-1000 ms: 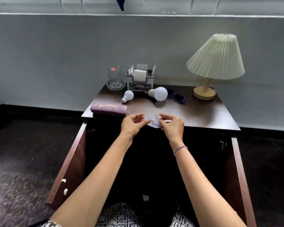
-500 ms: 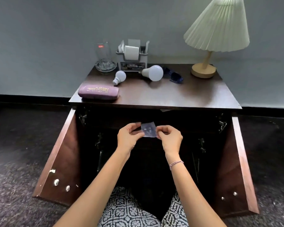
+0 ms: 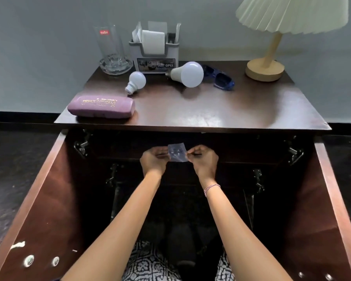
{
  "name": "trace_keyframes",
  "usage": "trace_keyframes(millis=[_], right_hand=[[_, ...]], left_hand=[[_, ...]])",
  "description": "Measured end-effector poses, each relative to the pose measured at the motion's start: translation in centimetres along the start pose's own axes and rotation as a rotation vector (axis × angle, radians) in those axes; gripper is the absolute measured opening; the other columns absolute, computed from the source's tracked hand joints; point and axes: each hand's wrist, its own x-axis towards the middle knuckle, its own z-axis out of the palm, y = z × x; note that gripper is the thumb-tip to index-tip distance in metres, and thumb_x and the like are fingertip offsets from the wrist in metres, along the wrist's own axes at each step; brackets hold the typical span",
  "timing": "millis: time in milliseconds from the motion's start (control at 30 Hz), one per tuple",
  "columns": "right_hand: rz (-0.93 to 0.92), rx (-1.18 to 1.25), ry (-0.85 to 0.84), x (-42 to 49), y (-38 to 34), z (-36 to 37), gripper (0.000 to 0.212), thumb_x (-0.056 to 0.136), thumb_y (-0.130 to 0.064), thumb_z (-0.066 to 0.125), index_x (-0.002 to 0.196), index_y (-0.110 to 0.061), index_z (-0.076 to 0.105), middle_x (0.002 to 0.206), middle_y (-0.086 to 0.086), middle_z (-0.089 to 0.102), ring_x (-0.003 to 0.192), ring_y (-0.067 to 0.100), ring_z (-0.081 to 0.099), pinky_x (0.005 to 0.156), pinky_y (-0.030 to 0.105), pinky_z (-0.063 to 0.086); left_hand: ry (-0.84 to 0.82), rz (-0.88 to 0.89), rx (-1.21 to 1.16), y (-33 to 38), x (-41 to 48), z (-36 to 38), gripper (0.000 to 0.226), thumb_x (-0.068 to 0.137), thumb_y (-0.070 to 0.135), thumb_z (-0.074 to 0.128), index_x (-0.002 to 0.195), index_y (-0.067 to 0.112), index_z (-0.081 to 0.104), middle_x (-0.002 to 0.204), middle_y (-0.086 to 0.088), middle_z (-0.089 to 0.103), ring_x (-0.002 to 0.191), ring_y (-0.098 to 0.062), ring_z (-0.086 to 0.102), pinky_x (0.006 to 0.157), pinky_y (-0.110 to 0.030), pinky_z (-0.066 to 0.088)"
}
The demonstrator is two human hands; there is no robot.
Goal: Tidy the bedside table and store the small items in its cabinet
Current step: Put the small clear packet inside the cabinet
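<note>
The small clear packet [image 3: 177, 152] has been lifted away from the near edge of the table top [image 3: 221, 110], where it was pinched a second ago, and lowered in front of the open cabinet [image 3: 241, 157]. Since half a second ago it has been carried farther in: the left hand [image 3: 153, 161] and right hand [image 3: 204, 161] are now seen in the shadow just under the table top's near edge, with both arms stretched out more. The view has been tipped down and brought closer, so the lamp shade [image 3: 292, 15] is cut off at the top

Purple case [image 3: 101, 107], blue sunglasses [image 3: 221, 78], cream lampshade [image 3: 292, 14]
</note>
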Motion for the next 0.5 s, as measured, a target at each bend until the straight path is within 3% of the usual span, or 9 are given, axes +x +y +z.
trace_keyframes(millis=[167,267,367,500], right_hand=[[-0.001,-0.145,-0.004,1.9,0.4,0.8,0.022,0.071,-0.007,0.077,0.062,-0.021,0.063,0.068,-0.012,0.062,0.062,-0.005,0.057,0.055,0.004,0.041],[-0.009,-0.174,-0.006,2.7,0.7,1.3,0.022,0.072,-0.006,0.076,0.062,-0.020,0.063,0.069,-0.010,0.063,0.068,0.006,0.063,0.065,0.020,0.052],[0.004,-0.156,-0.026,3.4,0.7,1.7,0.023,0.073,-0.003,0.075,0.063,-0.019,0.064,0.069,-0.007,0.065,0.070,0.013,0.067,0.071,0.028,0.057],[-0.012,-0.120,-0.047,3.7,0.8,2.0,0.020,0.074,-0.004,0.076,0.068,-0.019,0.064,0.073,-0.005,0.066,0.069,0.010,0.065,0.069,0.023,0.056]], left_hand=[[-0.029,0.064,0.097,-0.1,1.6,0.7,0.021,0.077,-0.006,0.068,0.094,0.005,0.071,0.093,-0.007,0.072,0.085,-0.015,0.067,0.082,-0.024,0.053],[-0.030,0.055,0.093,-0.2,2.3,1.0,0.019,0.077,-0.005,0.068,0.095,0.002,0.070,0.094,-0.010,0.071,0.085,-0.017,0.067,0.086,-0.028,0.054],[-0.027,0.074,0.129,-0.3,3.0,1.1,0.019,0.078,-0.004,0.068,0.096,0.002,0.069,0.097,-0.011,0.071,0.085,-0.015,0.065,0.085,-0.023,0.050],[-0.001,0.116,0.205,-0.3,3.5,0.9,0.021,0.083,0.000,0.063,0.101,0.006,0.070,0.102,-0.006,0.071,0.090,-0.010,0.063,0.085,-0.017,0.045]])
